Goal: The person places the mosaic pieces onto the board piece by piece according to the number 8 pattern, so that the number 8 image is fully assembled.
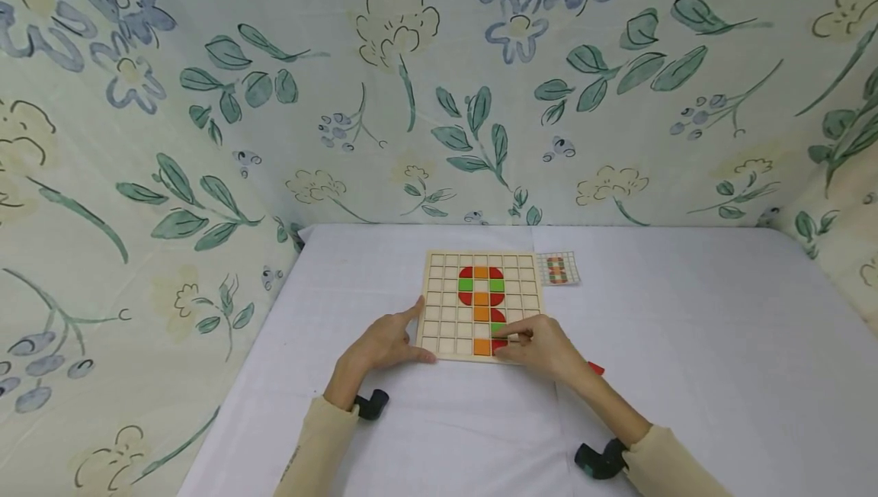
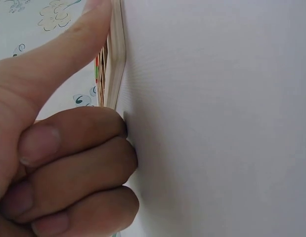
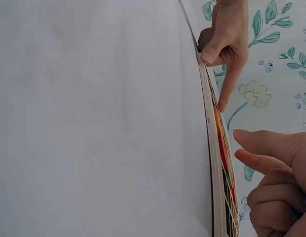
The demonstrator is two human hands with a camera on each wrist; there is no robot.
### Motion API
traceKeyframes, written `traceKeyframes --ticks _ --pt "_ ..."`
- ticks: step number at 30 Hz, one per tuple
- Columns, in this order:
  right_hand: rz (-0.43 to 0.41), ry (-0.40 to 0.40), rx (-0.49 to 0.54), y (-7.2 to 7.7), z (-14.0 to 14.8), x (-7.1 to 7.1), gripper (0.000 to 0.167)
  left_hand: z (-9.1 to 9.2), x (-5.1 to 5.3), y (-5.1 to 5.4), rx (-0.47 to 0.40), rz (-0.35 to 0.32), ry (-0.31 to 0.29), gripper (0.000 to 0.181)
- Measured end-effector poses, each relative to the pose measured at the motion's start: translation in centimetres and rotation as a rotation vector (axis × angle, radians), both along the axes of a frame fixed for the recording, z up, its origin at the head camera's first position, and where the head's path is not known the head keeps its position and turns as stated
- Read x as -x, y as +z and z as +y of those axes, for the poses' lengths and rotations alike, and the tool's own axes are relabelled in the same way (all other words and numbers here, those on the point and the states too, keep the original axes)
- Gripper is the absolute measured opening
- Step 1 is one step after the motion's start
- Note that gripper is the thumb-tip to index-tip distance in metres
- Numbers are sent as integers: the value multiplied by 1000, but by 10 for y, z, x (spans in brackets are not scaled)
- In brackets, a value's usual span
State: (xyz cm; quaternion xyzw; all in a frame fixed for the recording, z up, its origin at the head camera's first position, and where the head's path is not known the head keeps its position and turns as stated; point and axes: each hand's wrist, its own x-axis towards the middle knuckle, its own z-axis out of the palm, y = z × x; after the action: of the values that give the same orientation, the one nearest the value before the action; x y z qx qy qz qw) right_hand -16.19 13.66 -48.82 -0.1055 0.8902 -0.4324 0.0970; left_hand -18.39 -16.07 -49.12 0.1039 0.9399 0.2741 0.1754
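Observation:
A wooden grid board (image 1: 439,306) lies on the white cloth, with red rounded tiles (image 1: 497,273), orange square tiles (image 1: 482,347) and green tiles (image 1: 466,284) in its cells. My left hand (image 1: 384,341) holds the board's near left corner, forefinger on the left side and thumb on the front edge; its other fingers are curled in the left wrist view. Over the lower right tiles is my right hand (image 1: 545,344), thumb and forefinger tips slightly apart in the right wrist view. No tile shows between those tips. The hand partly covers a green and a red tile.
A small pattern card (image 1: 559,268) with a coloured grid figure lies beside the board's far right corner. One red piece (image 1: 596,368) shows past my right wrist, partly hidden. Flowered cloth (image 1: 411,101) hangs behind the table (image 1: 720,329).

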Motion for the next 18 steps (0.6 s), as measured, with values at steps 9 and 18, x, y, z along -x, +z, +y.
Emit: traceKeyframes --ticks 9,18 --pt "22 -66 -66 11 51 -7 25 0 -1 4 -18 -16 0 115" --pt "25 -127 -152 13 103 -20 30 -1 -1 3 -43 -9 -23 112"
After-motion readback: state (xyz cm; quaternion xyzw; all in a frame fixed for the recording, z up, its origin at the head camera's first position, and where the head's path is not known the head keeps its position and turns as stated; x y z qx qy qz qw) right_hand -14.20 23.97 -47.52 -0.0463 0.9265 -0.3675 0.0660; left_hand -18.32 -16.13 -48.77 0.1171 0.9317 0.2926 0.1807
